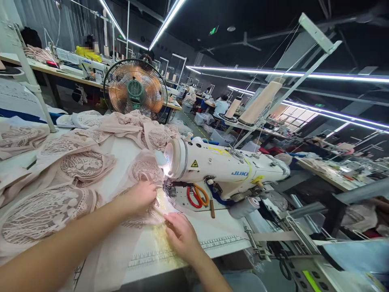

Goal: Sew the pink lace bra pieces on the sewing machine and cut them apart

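Observation:
A white sewing machine (209, 162) lies across the table with its lit needle end toward my hands. My left hand (142, 197) is closed on beige lace fabric (146, 170) just in front of the needle area. Lower and to the right, my right hand (180, 232) pinches the edge of the same fabric between thumb and fingers, pulling a narrow band straight. The needle itself is too small to make out. Under the work, a pale yellow strip (161, 239) runs down toward the table's front edge.
Joined lace pieces (51, 211) spread over the left of the table. Red and orange-handled scissors (197, 196) and a wooden-handled tool (212, 209) lie beside the machine, near a grey thread cone (245, 207). A large fan (135, 88) stands behind. Printed rulers (225, 242) mark the front edge.

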Demonstrator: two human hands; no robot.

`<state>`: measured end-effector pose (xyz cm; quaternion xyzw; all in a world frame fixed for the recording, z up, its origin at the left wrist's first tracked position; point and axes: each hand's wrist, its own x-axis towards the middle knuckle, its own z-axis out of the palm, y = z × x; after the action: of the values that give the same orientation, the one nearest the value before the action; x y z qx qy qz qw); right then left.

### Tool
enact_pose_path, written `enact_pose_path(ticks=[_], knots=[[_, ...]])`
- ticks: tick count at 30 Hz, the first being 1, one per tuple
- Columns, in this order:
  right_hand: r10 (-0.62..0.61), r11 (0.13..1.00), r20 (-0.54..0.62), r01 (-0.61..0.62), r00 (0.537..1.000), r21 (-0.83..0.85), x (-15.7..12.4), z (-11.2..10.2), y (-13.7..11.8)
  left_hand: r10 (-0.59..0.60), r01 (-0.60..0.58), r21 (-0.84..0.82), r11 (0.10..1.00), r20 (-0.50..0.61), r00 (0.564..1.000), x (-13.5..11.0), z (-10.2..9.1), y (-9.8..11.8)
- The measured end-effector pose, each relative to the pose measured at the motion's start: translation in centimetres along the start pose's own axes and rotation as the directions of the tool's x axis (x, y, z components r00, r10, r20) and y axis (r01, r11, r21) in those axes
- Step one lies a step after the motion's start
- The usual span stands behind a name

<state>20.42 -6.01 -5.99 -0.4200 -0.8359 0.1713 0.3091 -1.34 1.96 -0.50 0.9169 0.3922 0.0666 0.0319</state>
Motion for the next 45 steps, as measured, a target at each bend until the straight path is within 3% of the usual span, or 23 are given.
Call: enact_pose_path(ticks=[4, 8, 11, 14, 17, 22, 27, 30, 38, 42, 45], knots=[[0.016, 0.997, -0.042, -0.013, 0.999, 0.072, 0.9, -0.1, -0.3, 0.035, -0.031, -0.306, 0.952, 0.007, 0.999, -0.3, -0.4, 1.4], [0.165, 0.962, -0.082, -0.142, 0.983, 0.232, 1.8, 0.3, -1.3, -0.109, 0.089, -0.454, 0.887, -0.018, 0.994, 0.5, 0.0, 1.0], [0.277, 0.885, 0.017, -0.262, 0.961, 0.384, 1.7, 0.8, -3.0, -0.212, 0.156, -0.532, 0.832, -0.046, 0.976, 1.2, 0.2, 0.2], [0.217, 0.906, 0.114, -0.244, 0.969, 0.347, 1.5, 1.6, -5.0, -0.293, 0.197, -0.585, 0.787, -0.073, 0.953, 1.6, 0.0, -0.3], [0.146, 0.961, 0.123, -0.170, 0.982, 0.219, 2.1, 2.4, -6.2, -0.351, 0.227, -0.605, 0.763, -0.092, 0.932, 2.0, -0.4, -0.5], [0.258, 0.948, 0.024, -0.258, 0.966, 0.188, 3.6, 2.9, -5.5, -0.393, 0.253, -0.534, 0.807, -0.164, 0.905, 2.7, -0.9, -0.9], [0.436, 0.886, -0.106, -0.405, 0.894, 0.227, 3.7, 1.1, -4.1, -0.277, 0.208, -0.448, 0.869, -0.093, 0.956, 2.3, -0.5, -0.8], [0.462, 0.881, -0.092, -0.445, 0.882, 0.159, 3.5, 0.3, -3.6, -0.265, 0.225, -0.385, 0.895, -0.053, 0.963, 2.3, 0.3, -0.6], [0.447, 0.894, 0.030, -0.445, 0.894, -0.061, 3.4, 0.9, -2.8, -0.302, 0.291, -0.098, 0.952, -0.121, 0.946, 3.7, 1.9, 0.4], [0.455, 0.882, 0.116, -0.429, 0.883, -0.195, 3.8, 0.2, -3.4, -0.199, 0.208, 0.055, 0.977, -0.126, 0.972, 4.1, 1.2, 0.8], [0.454, 0.876, 0.157, -0.408, 0.877, -0.256, 4.2, -0.3, -3.7, -0.066, 0.080, 0.115, 0.990, -0.119, 0.991, 3.4, 0.5, 1.3]])
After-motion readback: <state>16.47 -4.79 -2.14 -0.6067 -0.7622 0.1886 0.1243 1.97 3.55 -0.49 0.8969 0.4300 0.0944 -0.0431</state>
